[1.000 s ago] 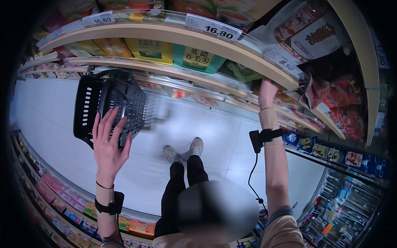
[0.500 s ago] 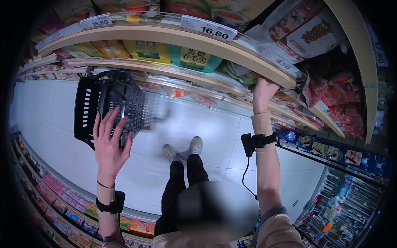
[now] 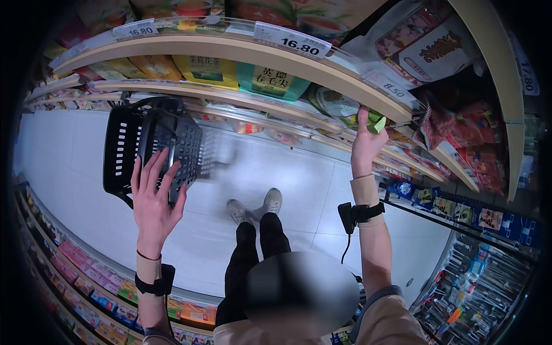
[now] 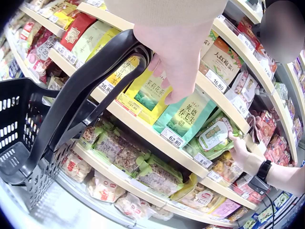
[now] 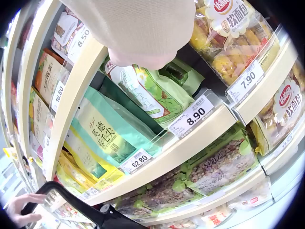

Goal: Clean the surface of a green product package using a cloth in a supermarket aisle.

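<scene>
A black basket hangs at the left of the head view. Its handles run into my left hand, whose fingers lie bent over them, with the fingertips showing past the handle in the left wrist view. At the shelf, my right hand pinches the right edge of a green packet with a pale label. This packet lies above the 8.90 tag, next to a teal tea bag. In the right wrist view the sleeve hides most of the right hand.
Curved shelf edges run above and around the right hand. Yellow tea bags and bread packs stand on the shelves. Pale floor lies below. Hanging goods are at the lower right, and another shelf row at the lower left.
My right hand has drawn back from under the shelf edge, and its thumb now shows at the packet. More of the green packet is visible. The left hand and basket have barely moved.
</scene>
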Motion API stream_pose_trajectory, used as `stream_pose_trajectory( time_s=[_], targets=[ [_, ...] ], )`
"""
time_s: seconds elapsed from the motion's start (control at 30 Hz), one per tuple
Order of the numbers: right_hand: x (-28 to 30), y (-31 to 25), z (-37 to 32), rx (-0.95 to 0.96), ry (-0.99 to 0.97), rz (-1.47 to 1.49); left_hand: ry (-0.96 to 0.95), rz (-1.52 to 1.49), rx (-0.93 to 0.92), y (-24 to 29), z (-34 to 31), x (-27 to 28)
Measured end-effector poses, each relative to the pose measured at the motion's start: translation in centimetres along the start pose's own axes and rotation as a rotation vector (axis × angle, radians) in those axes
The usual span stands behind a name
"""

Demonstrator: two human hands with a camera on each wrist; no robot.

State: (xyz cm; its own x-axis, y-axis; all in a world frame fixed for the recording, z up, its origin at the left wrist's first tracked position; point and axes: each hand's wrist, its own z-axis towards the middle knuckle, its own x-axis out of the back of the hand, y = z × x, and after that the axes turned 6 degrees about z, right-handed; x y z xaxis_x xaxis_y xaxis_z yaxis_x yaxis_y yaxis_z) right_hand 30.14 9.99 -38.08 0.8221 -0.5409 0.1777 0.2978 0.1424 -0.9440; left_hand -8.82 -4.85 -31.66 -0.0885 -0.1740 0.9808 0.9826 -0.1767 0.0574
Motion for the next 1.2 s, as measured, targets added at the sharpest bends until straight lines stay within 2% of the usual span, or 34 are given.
stream_pose_trajectory(
  time_s=[0.13, 0.3, 0.57, 0.67, 0.8, 0.9, 0.93, 1.07, 1.13, 1.2],
  targets=[
    [0.7, 0.2, -1.3, 0.083, -0.036, -0.055, 0.0, -0.002, 0.005, 0.0, -0.1, 0.0],
    [0.5, 0.1, -2.2, 0.093, -0.023, -0.074, -0.007, -0.005, 0.012, 0.0, -0.2, 0.0],
    [0.8, -0.3, -3.4, 0.022, -0.001, -0.144, -0.021, -0.009, 0.011, -0.2, -0.1, 0.2],
    [2.0, -1.9, -3.0, 0.001, -0.169, 0.079, -0.041, -0.002, 0.005, -0.3, -0.2, 0.1],
    [2.2, -4.0, -1.9, -0.051, -0.259, 0.12, -0.037, 0.003, 0.001, -0.2, -0.2, -0.1],
    [1.1, -3.6, -2.0, -0.04, -0.244, 0.103, -0.036, 0.01, 0.007, 0.0, -0.1, 0.0],
    [0.5, -4.0, -2.2, 0.015, -0.194, 0.073, -0.041, 0.009, 0.013, 0.1, 0.0, 0.1],
    [-0.1, -3.3, -2.0, -0.015, -0.074, -0.012, -0.037, -0.01, 0.004, 0.0, 0.0, 0.2],
    [-0.1, -2.9, -1.5, 0.025, 0.024, -0.041, -0.057, -0.039, -0.007, 0.2, 0.3, 1.4],
    [0.8, -2.0, -0.7, 0.061, 0.035, 0.002, -0.106, -0.039, -0.035, 1.2, 1.0, 3.5]
  ],
)
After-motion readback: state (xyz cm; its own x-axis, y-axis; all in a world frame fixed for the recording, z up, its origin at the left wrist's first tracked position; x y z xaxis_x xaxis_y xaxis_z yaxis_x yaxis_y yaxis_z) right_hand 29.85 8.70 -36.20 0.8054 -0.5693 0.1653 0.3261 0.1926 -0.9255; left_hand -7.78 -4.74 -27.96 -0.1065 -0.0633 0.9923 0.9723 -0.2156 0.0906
